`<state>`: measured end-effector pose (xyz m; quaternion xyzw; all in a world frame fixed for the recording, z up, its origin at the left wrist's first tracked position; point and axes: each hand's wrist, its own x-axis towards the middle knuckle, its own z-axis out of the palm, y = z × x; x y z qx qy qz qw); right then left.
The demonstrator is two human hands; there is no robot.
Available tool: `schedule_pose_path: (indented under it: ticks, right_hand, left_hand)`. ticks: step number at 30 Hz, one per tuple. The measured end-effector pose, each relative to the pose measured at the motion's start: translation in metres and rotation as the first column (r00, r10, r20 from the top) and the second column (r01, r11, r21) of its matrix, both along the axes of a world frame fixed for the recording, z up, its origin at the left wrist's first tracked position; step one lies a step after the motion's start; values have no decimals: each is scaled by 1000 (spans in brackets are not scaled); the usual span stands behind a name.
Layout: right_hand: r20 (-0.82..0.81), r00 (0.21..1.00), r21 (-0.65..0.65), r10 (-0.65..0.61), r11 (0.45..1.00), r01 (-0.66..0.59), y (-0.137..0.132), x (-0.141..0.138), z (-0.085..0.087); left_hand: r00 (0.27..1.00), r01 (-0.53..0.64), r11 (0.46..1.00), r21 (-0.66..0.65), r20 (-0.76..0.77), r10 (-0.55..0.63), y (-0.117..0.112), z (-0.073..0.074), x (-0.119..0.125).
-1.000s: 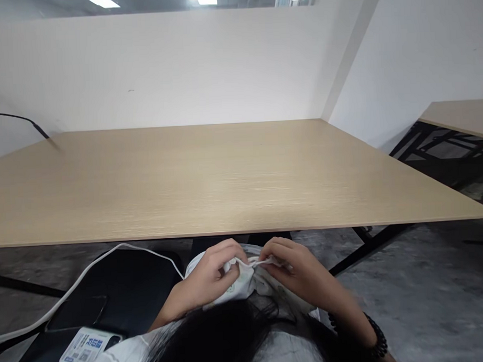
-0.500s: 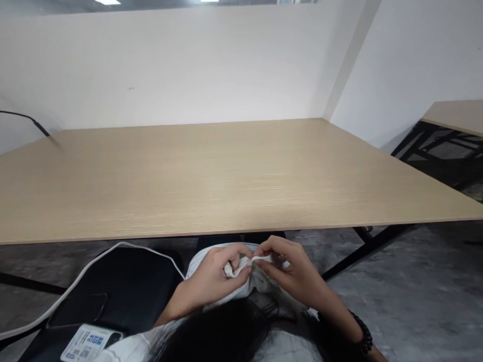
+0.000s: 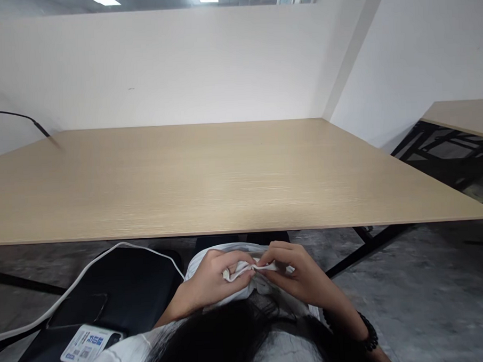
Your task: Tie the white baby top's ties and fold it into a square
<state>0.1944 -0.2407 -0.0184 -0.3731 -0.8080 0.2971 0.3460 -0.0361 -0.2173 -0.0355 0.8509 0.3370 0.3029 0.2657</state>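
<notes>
Below the table edge, close to my body, my left hand (image 3: 218, 277) is closed, with thumb and fingers pinching the edge of a white shirt (image 3: 236, 272). From the other side my right hand (image 3: 296, 272) pinches the same cloth, its thumb and fingertips almost touching those of the left. The cloth is folded and bunched between the two hands. A tiny pale spot shows at the fingertips; it is too small to identify. Dark hair hangs over the lower part of the shirt and hides it.
A wooden table (image 3: 209, 177) stretches ahead to a white wall. At my left are a black seat (image 3: 129, 282), a white cable (image 3: 89, 266) and a printed card (image 3: 88, 345). A thin black cable (image 3: 16, 113) reaches over the table's far left. Another table (image 3: 463, 115) stands at right.
My right hand has sunk slightly and its fingers have drawn flatter over the cloth. The cloth edge between the hands has shifted a little. My left hand stays nearly in place.
</notes>
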Motion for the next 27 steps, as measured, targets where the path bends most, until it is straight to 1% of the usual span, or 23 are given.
schedule_pose_path:
  ticks: [3, 5, 11, 15, 17, 21, 24, 27]
  right_hand:
    - [32, 999, 19, 25, 1000, -25, 0, 2, 0]
    - [46, 998, 8, 34, 999, -35, 0, 3, 0]
    - [42, 995, -21, 85, 996, -84, 0, 2, 0]
    - [17, 998, -33, 56, 998, -56, -1, 1, 1]
    - [4, 998, -29, 55, 998, -55, -1, 1, 2]
    - [23, 992, -11, 128, 992, -128, -1, 3, 3]
    - [8, 986, -26, 167, 986, -167, 0, 6, 3]
    - [-18, 975, -65, 221, 973, -222, 1, 10, 4]
  left_hand:
    - [1000, 29, 999, 16, 12, -29, -1, -1, 0]
    - [999, 44, 999, 31, 16, -44, -1, -1, 0]
    - [999, 42, 991, 127, 3, -43, 0, -3, 0]
    - [999, 34, 986, 161, 3, -35, 2, -6, 1]
    - [999, 48, 984, 169, -3, -49, 2, -6, 1]
    - [995, 90, 978, 187, -48, -83, 1, -6, 2]
    - [994, 105, 974, 202, -53, -96, 0, -7, 3]
    - [990, 138, 977, 164, -52, -131, 2, -9, 2]
